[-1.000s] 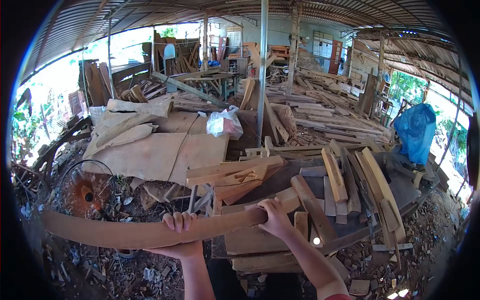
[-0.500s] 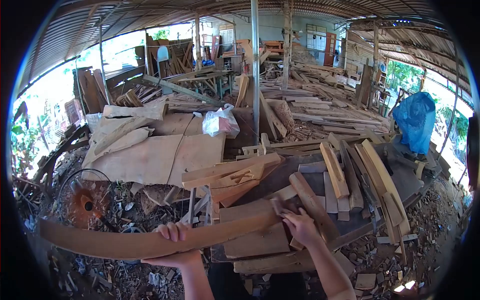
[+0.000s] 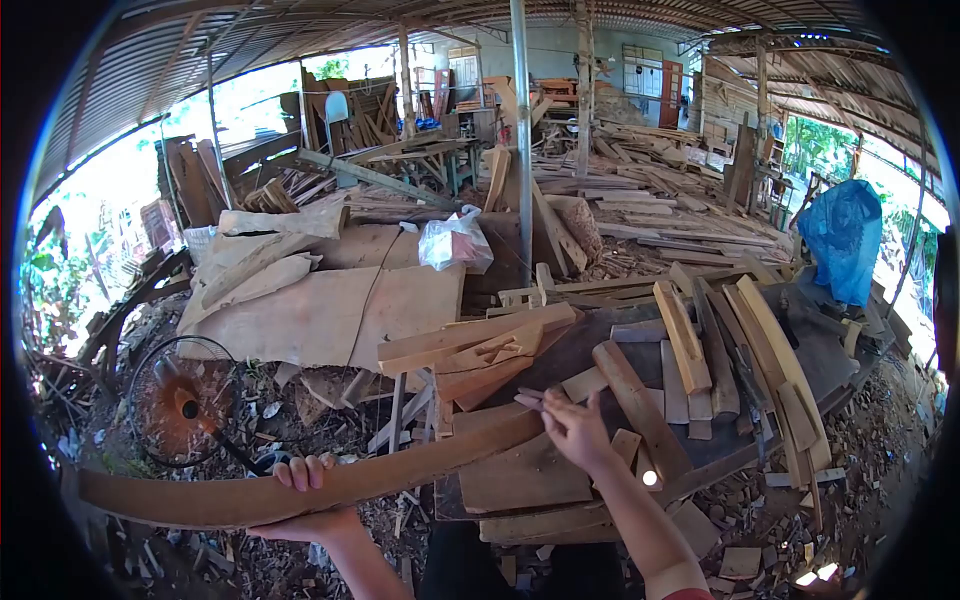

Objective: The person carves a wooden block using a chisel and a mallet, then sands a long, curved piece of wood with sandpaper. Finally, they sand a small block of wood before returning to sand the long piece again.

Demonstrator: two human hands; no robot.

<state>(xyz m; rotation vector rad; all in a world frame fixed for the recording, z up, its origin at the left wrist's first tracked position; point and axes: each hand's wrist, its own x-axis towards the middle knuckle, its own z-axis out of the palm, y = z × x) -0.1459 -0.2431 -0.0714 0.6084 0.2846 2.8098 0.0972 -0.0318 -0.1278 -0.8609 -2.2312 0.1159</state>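
A long curved wooden board (image 3: 390, 474) stretches from the far left to the work table in the middle. My left hand (image 3: 305, 495) is closed around the board left of its middle, thumb side and fingers over the upper edge, palm beneath. Just past the board's right end, my right hand (image 3: 572, 428) is closed, with the thumb raised. A small pinkish-brown piece (image 3: 527, 398) shows at its fingertips, too small to make out. Under the board's right end lies a flat wooden panel (image 3: 525, 482).
Shaped timber pieces (image 3: 683, 340) and a thick wooden bar (image 3: 640, 410) lie on the dark table. A stack of cut wood (image 3: 480, 350) stands at its left. A round fan (image 3: 185, 405) stands at left, a metal post (image 3: 522, 150) behind. Scraps cover the ground.
My right hand has drawn back slightly left and turned, its thumb now up. My left hand has slid left along the board, and the board's right end has shifted left.
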